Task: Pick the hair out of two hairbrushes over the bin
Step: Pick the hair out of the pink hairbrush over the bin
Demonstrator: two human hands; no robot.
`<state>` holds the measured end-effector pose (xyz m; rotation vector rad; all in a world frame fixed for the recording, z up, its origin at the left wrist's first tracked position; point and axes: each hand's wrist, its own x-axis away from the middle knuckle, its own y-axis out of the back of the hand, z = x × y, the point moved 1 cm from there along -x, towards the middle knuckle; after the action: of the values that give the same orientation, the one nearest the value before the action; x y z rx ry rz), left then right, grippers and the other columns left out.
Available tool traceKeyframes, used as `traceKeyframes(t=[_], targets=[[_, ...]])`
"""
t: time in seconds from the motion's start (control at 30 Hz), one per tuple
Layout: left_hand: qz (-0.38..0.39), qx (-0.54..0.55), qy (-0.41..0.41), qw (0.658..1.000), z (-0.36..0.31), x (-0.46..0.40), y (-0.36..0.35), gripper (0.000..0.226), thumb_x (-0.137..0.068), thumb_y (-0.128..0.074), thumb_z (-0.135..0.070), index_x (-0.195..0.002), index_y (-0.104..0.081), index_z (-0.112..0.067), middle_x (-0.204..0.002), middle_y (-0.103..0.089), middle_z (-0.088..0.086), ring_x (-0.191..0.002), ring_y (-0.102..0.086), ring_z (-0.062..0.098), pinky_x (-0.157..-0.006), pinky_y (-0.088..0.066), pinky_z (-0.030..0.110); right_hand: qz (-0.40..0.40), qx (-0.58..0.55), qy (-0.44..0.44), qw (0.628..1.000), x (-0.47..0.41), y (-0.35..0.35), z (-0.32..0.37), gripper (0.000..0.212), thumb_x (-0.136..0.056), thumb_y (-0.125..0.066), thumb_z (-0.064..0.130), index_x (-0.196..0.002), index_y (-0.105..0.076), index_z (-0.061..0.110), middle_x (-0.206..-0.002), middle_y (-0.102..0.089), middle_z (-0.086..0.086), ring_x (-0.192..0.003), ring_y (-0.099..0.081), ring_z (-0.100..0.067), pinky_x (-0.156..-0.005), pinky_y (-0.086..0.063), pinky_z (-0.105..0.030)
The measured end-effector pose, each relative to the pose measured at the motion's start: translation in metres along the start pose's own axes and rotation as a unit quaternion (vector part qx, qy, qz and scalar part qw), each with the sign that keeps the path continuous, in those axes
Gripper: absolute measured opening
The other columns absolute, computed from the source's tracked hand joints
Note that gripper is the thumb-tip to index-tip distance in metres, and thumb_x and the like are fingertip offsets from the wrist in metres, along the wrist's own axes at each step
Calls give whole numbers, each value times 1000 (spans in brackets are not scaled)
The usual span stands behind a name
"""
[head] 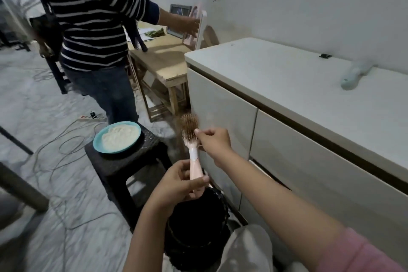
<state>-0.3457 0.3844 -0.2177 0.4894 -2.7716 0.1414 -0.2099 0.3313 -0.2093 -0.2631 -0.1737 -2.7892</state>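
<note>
A pink hairbrush (192, 139) with brownish hair in its bristles stands nearly upright in front of me. My left hand (176, 183) is wrapped around its handle. At the lower bristles, my right hand (213, 140) pinches with thumb and fingers against the brush head. Right below the brush is a black bin (198, 227) with a lacy rim. A second, pale green hairbrush (355, 75) lies on top of the white cabinet (276, 86) to the right.
A black stool (123, 161) to the left carries a teal plate (117, 137) of white food. A person in a striped top (92, 17) stands behind it by a wooden table (163, 62). Cables and a power strip (92, 117) lie on the floor.
</note>
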Motion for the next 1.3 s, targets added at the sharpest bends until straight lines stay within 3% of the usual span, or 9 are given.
traceKeyframes(t=[0.1,0.23,0.43,0.57,0.73,1.0,1.13,1.3], targets=[[-44,-10,20,999,25,4,12,24,-92,-63,-10,-114,-58,-3,-87,-72,5,-70,-65,14,-57,-50,25,14,-13,-23,1000,13,-15,-30,20,-79,-70,27,-62,-66,17,-81,-73,-12,-85,-70,-31,-84,-56,-50],[-76,23,58,995,57,8,27,25,-94,-58,-3,-118,-54,1,-96,-73,11,-80,-71,20,-69,-55,34,20,-22,-59,998,29,-28,-58,19,-82,-69,23,-64,-65,17,-77,-70,-11,-77,-68,-27,-82,-57,-44],[-114,35,76,990,86,15,32,23,-94,-57,-5,-117,-52,-5,-95,-68,9,-69,-64,15,-53,-51,27,56,-52,-123,989,33,-31,-81,21,-85,-66,20,-66,-61,13,-71,-64,-4,-69,-63,-18,-75,-56,-37],[-142,7,78,987,100,14,29,17,-94,-54,-6,-108,-53,-15,-94,-63,7,-69,-59,15,-56,-49,28,66,-19,-128,989,32,-33,-88,21,-78,-75,20,-65,-60,14,-66,-63,-1,-63,-59,-12,-62,-54,-28],[-165,-12,74,983,111,12,27,19,-94,-49,-5,-96,-51,-23,-87,-60,3,-68,-55,15,-58,-44,29,42,28,-107,993,29,-37,-93,22,-77,-74,10,-63,-57,13,-63,-61,-4,-57,-59,-14,-56,-53,-26],[-209,30,79,974,113,6,27,13,-97,-45,-10,-101,-53,-19,-81,-60,0,-60,-51,13,-48,-36,24,36,121,-28,992,25,-39,-90,19,-81,-68,12,-63,-62,15,-69,-66,-7,-61,-63,-20,-75,-58,-49],[-241,66,97,963,111,2,27,14,-97,-44,-10,-105,-56,-14,-82,-59,2,-58,-49,13,-44,-34,25,35,132,0,991,28,-40,-90,23,-81,-67,16,-59,-59,19,-67,-65,-2,-74,-68,-28,-76,-58,-50],[-251,118,107,955,107,-1,24,17,-97,-43,-5,-105,-58,-9,-81,-57,4,-54,-46,12,-39,-29,21,26,108,-1,994,32,-36,-93,19,-82,-65,16,-65,-58,13,-69,-64,-6,-73,-67,-32,-77,-58,-49]])
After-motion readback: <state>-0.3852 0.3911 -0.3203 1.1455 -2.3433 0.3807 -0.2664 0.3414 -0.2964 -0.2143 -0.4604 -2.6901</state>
